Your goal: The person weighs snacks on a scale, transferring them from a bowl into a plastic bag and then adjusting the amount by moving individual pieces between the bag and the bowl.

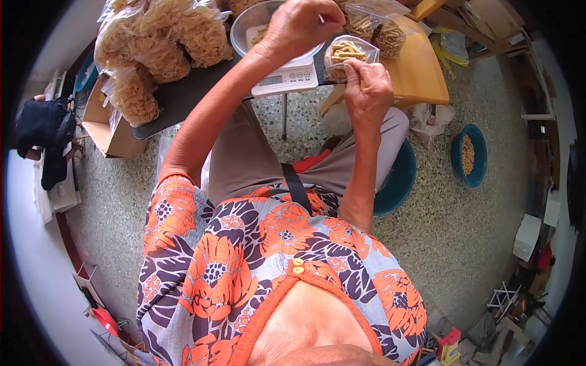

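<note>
My right hand (369, 91) pinches the rim of a clear plastic bag (334, 60) with its thumb and fingers. Pale brown stick-shaped pieces (347, 51) show in the bag's open mouth. Reaching across the front, my left hand (303, 25) is above a clear plastic bowl (244, 30), its fingers closed together; what they hold, if anything, I cannot make out. The bowl rests on a white kitchen scale (287, 80) and has some sticks inside, partly hidden by my left hand and forearm.
Filled bags of brown flat pieces (162, 36) are piled at the table's left. More bags of sticks (390, 38) sit on a wooden stool (427, 76) at right. A teal basin with small tan pieces (469, 152) stands on the floor; another teal basin (400, 183) is beside my leg.
</note>
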`<state>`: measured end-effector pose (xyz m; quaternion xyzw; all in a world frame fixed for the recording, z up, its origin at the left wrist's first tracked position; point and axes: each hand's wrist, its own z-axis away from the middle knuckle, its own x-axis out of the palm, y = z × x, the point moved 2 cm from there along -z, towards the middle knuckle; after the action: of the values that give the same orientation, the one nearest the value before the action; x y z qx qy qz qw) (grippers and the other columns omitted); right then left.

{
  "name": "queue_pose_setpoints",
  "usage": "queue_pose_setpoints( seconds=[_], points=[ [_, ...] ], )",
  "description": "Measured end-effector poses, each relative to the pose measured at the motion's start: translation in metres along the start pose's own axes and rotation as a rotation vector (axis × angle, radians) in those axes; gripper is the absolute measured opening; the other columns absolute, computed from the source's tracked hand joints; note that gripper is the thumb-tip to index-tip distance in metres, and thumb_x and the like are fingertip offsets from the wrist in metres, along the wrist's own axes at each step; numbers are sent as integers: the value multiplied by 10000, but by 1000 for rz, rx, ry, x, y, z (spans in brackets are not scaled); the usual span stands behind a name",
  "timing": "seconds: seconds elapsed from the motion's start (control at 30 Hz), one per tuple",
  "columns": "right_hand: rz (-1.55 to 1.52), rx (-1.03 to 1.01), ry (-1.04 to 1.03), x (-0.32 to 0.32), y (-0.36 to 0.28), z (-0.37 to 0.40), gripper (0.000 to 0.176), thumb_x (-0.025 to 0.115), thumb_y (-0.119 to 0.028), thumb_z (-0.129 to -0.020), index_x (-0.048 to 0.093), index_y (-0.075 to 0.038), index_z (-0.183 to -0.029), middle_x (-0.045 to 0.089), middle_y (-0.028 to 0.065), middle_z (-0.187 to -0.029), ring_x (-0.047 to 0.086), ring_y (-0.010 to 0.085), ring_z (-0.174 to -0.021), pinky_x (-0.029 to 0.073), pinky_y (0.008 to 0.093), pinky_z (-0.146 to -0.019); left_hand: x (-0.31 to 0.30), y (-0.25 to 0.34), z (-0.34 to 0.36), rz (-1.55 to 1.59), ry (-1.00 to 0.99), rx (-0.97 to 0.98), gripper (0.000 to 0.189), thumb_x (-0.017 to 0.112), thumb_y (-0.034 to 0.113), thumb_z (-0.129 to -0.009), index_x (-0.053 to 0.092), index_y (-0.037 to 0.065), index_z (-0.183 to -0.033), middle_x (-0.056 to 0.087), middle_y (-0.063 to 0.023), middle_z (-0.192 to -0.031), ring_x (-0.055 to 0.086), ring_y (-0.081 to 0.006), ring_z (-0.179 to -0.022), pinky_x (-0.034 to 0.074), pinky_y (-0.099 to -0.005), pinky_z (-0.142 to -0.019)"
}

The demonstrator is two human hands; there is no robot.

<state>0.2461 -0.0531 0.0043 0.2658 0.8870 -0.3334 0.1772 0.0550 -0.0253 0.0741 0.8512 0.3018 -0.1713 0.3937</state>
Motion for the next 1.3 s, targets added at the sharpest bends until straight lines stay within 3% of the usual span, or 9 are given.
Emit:
queue_pose_setpoints(
  seconds=[0.17,0.37,0.8,0.9,0.97,1.0,1.07,1.1,1.3],
  points=[
    [10,-10,1,2,-1,-1,113,796,-173,-864,800,-96,-948,670,101,-846,646,309,-832,502,439,-769,-20,-65,-4,-136,-47,-15,77,760,97,-767,768,53,-830,727,-159,-796,720,-313,-755,577,-407,-709],
    [17,7,-6,0,0,-1,115,810,-159,-848,800,-98,-945,667,92,-839,646,304,-821,504,432,-762,0,-108,7,-519,-418,-144,110,722,166,-776,759,63,-769,714,-179,-769,712,-388,-765,565,-489,-704],
    [16,10,-4,-2,-1,-1,111,813,-151,-844,798,-93,-938,666,94,-846,644,303,-829,502,436,-765,15,-128,2,-673,-507,-53,191,766,243,-800,758,60,-747,724,-183,-756,718,-343,-698,561,-447,-621],
    [31,10,-7,-1,0,0,114,813,-153,-844,798,-94,-940,665,94,-845,644,304,-830,502,437,-764,-7,-98,0,-432,-387,-142,173,792,229,-808,769,57,-794,720,-162,-740,711,-309,-675,550,-422,-586],
    [31,7,-6,0,0,0,113,812,-155,-845,798,-96,-940,665,94,-844,643,304,-829,502,437,-764,-16,-87,5,438,-310,-544,128,812,161,-805,782,64,-883,723,-132,-764,710,-246,-686,551,-382,-598],
    [31,5,-5,0,0,-1,112,812,-157,-846,799,-97,-941,664,93,-844,643,304,-829,502,437,-764,-16,-85,8,436,-309,-541,128,812,161,-805,782,64,-883,723,-132,-764,710,-246,-686,551,-382,-598],
    [31,7,-6,0,-1,-1,112,809,-159,-849,799,-98,-943,665,94,-845,643,304,-830,502,436,-765,-8,-80,16,1376,-137,-948,161,804,82,-799,777,52,-955,727,-112,-803,706,-192,-710,554,-339,-627],
    [32,10,-12,1,-1,0,112,807,-161,-852,799,-98,-944,665,94,-846,643,305,-830,503,436,-766,1,-75,15,1343,-172,-812,129,800,128,-893,769,39,-981,772,-76,-903,721,-128,-772,573,-241,-607],
    [31,13,-16,2,-2,0,114,797,-164,-861,797,-91,-948,666,97,-848,644,305,-838,501,436,-771,0,-37,31,1444,-149,-787,222,774,115,-940,714,-2,-1119,759,-88,-984,717,-116,-833,584,-181,-609]
  ],
)
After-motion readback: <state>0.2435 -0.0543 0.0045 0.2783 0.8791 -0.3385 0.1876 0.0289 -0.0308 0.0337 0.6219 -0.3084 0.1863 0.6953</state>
